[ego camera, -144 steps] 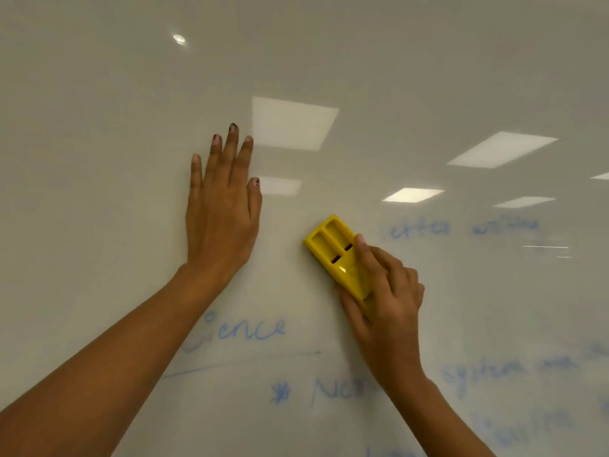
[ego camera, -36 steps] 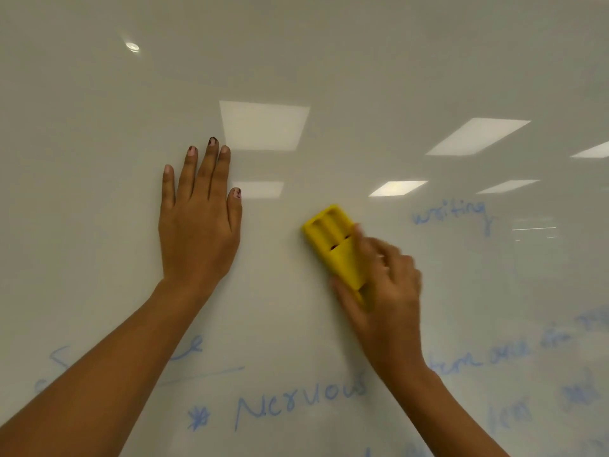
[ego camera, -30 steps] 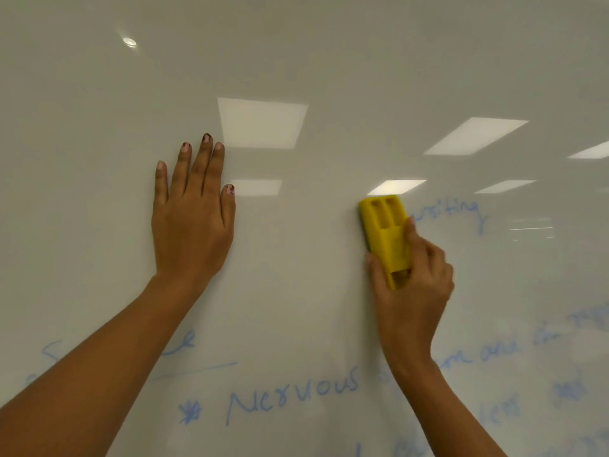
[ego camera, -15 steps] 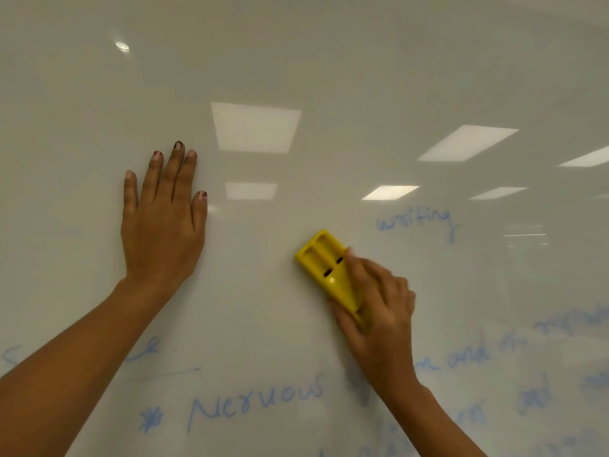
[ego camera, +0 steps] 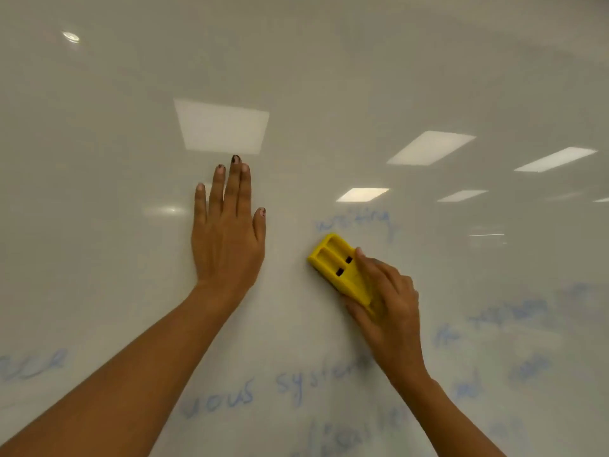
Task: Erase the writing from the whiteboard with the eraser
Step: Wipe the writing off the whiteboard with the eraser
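The yellow eraser (ego camera: 339, 268) lies flat against the whiteboard (ego camera: 99, 127), angled up to the left, just below the blue word "writing" (ego camera: 356, 222), well placed, I judge, to sweep that word off. My right hand (ego camera: 385, 301) grips its lower end, fingers (ego camera: 365, 262) curled over the back to press the pad on. My left hand (ego camera: 227, 239) rests flat on the board, straight and holding nothing, likely to steady me. More blue lines (ego camera: 316, 380) wait lower down.
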